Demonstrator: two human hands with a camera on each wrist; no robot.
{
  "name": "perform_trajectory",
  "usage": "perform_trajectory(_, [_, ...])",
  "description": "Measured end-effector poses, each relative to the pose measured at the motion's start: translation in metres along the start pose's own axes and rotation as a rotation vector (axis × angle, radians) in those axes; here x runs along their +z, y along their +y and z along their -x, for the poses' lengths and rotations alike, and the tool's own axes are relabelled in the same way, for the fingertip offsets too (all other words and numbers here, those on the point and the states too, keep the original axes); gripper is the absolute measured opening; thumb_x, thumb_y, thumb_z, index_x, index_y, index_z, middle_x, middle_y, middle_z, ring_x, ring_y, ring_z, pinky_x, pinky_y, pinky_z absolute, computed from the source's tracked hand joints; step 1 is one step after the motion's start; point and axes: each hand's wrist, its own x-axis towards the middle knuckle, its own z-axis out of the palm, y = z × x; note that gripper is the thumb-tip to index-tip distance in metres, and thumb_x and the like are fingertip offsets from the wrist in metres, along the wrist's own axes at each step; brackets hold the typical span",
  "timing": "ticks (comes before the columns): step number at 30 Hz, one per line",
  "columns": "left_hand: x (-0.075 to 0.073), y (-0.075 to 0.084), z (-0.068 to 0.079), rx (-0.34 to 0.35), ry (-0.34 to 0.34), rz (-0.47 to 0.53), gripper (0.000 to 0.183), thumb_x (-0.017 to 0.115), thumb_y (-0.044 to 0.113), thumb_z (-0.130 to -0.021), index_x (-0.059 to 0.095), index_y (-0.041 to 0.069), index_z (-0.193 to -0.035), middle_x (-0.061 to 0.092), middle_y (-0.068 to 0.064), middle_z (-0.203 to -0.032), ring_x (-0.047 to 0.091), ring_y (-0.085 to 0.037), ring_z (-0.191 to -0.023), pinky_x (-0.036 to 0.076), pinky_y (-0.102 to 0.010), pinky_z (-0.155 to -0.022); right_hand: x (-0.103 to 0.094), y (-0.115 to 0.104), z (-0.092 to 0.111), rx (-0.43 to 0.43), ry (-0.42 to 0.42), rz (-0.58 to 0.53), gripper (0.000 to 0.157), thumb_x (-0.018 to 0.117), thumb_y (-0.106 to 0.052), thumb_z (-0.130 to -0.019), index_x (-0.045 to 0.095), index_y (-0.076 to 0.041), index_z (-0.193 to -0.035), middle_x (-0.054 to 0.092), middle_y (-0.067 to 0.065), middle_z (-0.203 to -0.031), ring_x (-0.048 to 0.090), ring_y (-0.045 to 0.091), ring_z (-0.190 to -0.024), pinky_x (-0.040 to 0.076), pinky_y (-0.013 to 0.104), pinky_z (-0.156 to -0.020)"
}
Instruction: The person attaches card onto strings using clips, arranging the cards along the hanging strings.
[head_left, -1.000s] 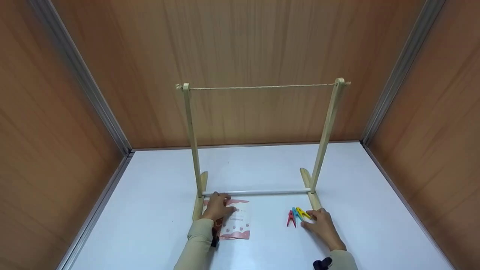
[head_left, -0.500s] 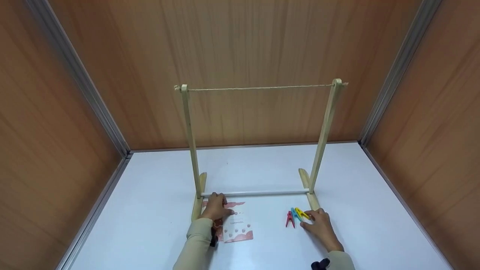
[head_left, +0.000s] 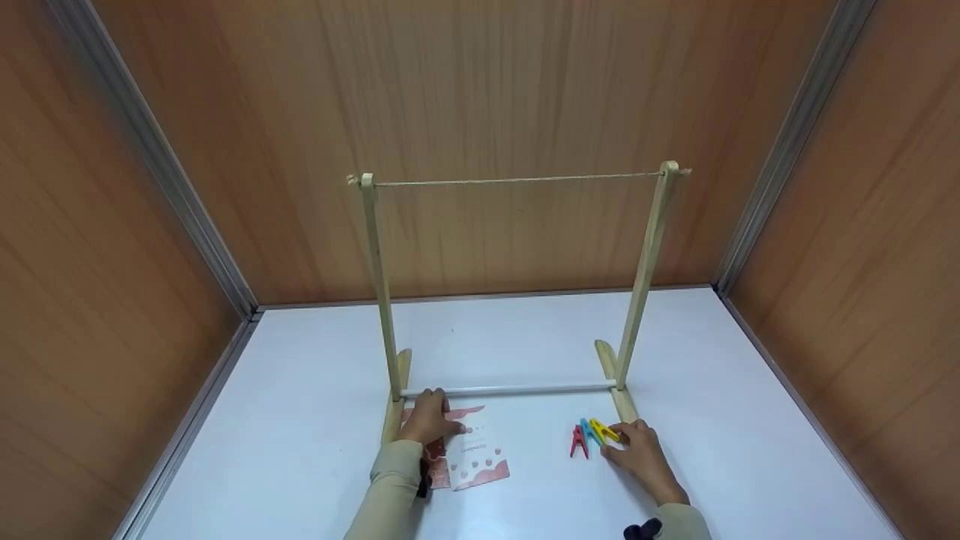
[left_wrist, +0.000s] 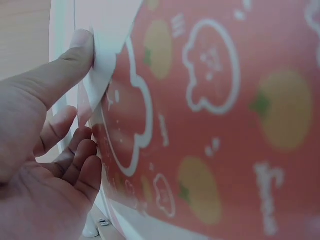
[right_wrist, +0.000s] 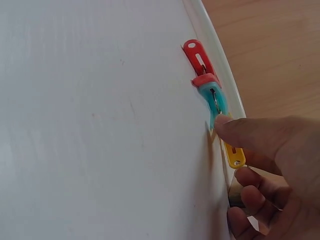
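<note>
My left hand (head_left: pixel 430 418) pinches a white card (head_left: pixel 476 455) with pink edges and small strawberry prints, near its upper left. The thumb (left_wrist: pixel 82 44) lies on its white face in the left wrist view. Under it, partly hidden, is a red card (left_wrist: pixel 235 135) with orange fruits and white outlined characters. On the right, my right hand (head_left: pixel 636 452) pinches a yellow clothespin (head_left: pixel 603 430) between thumb and index finger. A blue clothespin (head_left: pixel 589 430) and a red clothespin (head_left: pixel 578 441) lie in a row beside it; the thumb tip overlaps the blue one in the right wrist view.
A wooden stand rises behind the hands, with a left post (head_left: pixel 380 292), a right post (head_left: pixel 643 277) and a string (head_left: pixel 517 181) tied between their tops. A white rod (head_left: pixel 525 389) joins the posts low down. Wooden panels (head_left: pixel 510 90) enclose the white table (head_left: pixel 300 420).
The white card has turned, its lower end swinging right and showing more of the red card beneath. My right hand stays at the clothespins. The head view has shifted slightly.
</note>
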Motion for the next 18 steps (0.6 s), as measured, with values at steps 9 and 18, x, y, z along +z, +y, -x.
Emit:
perform_trajectory(9, [-0.0030, -0.0011, 0.0005, -0.011, 0.016, 0.094, 0.036, 0.085, 0.015, -0.071, 0.055, 0.002, -0.088, 0.054, -0.005, -0.076, 0.051, -0.016, -0.066, 0.044, -0.028, -0.058, -0.0063, -0.0021, 0.0007, -0.009, -0.027, -0.012, 0.037, 0.075, -0.011, -0.081, 0.064, 0.003, -0.113, 0.055, 0.012, -0.097, 0.053, 0.022, -0.089, 0.045, 0.037, -0.080])
perform_trajectory(18, [-0.0076, 0.0006, 0.0002, -0.019, 0.058, 0.137, 0.031, 0.082, 0.014, -0.074, 0.057, 0.004, -0.090, 0.056, -0.005, -0.079, 0.052, -0.016, -0.068, 0.043, -0.029, -0.061, -0.0082, -0.0045, 0.0003, 0.067, -0.037, -0.073, 0.038, 0.067, -0.004, -0.086, 0.058, 0.003, -0.122, 0.061, 0.017, -0.114, 0.059, 0.032, -0.108, 0.047, 0.048, -0.094])
